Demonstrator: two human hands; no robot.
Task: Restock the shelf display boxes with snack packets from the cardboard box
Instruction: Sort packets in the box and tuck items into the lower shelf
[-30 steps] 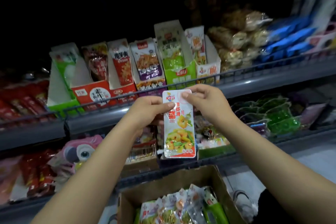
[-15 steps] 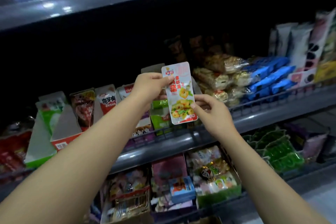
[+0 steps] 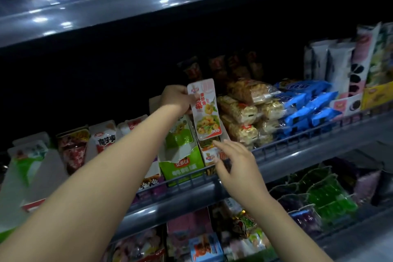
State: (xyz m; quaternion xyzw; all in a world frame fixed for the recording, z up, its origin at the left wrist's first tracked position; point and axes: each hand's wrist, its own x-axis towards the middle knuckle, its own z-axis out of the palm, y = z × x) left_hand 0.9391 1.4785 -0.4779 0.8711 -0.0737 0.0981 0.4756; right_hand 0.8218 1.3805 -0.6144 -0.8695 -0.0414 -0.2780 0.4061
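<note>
My left hand point(image 3: 176, 98) pinches the top left edge of a white snack packet point(image 3: 205, 110) printed with red characters and yellow food. The packet hangs upright above a narrow white display box point(image 3: 210, 152) on the middle shelf. My right hand point(image 3: 236, 164) is below the packet with fingers spread, near the box's front, holding nothing. A green display box point(image 3: 182, 155) with a torn front stands just left of the white one. The cardboard box is out of view.
Further display boxes point(image 3: 72, 151) with red and white packets line the shelf to the left. Clear-wrapped biscuit packs point(image 3: 244, 110) and blue packets point(image 3: 308, 104) lie to the right. A wire rail point(image 3: 297, 138) runs along the shelf front. Green packets point(image 3: 327, 195) fill the lower shelf.
The view tilted up and the cardboard box dropped out of sight. The packet rose to the middle shelf. My right hand let go of it and now sits below it.
</note>
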